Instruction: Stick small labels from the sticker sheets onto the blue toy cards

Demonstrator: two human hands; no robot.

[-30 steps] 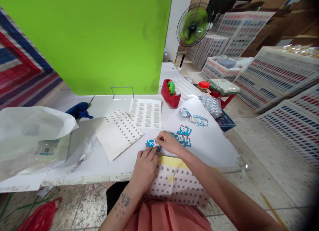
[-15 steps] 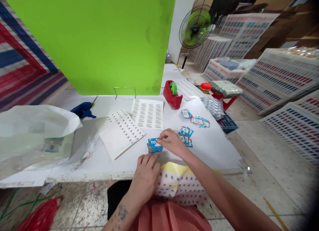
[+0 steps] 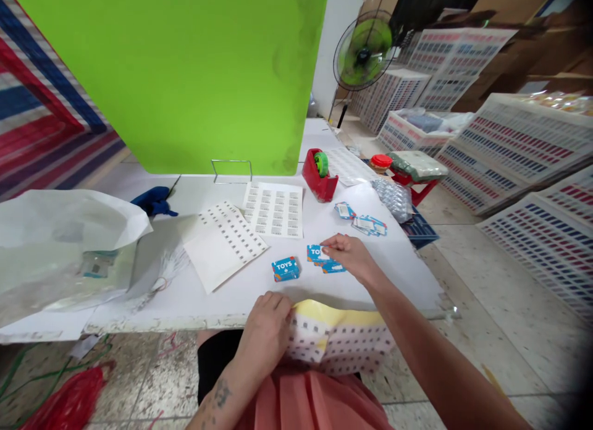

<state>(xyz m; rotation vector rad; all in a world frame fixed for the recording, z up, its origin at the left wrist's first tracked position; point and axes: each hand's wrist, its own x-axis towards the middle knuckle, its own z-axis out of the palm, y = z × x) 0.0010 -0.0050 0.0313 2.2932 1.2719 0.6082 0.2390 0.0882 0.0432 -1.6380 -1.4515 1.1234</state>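
In my right hand (image 3: 348,254), thumb and fingers pinch a blue card (image 3: 315,252) printed with "TO…", the rest of the word covered. Just beneath it lie more blue cards (image 3: 332,267), partly hidden by that hand. To the left, a stack of blue "TOYS" cards (image 3: 285,268) rests on the table. My left hand (image 3: 269,324), fingers curled, grips the left edge of a sticker sheet (image 3: 345,343) with a yellow top strip. That sheet hangs over the table's front edge above my lap.
Two label sheets (image 3: 227,238) (image 3: 275,210) lie mid-table, near a red tape dispenser (image 3: 320,175). Other cards (image 3: 369,225) are spread at right. A plastic bag (image 3: 69,251), white strings (image 3: 163,275) and a blue tool (image 3: 155,201) occupy the left. A green board (image 3: 185,78) stands behind.
My right hand has moved right from the "TOYS" stack to the cards beside it, now with a card between its fingers. My left hand stays on the sticker sheet.
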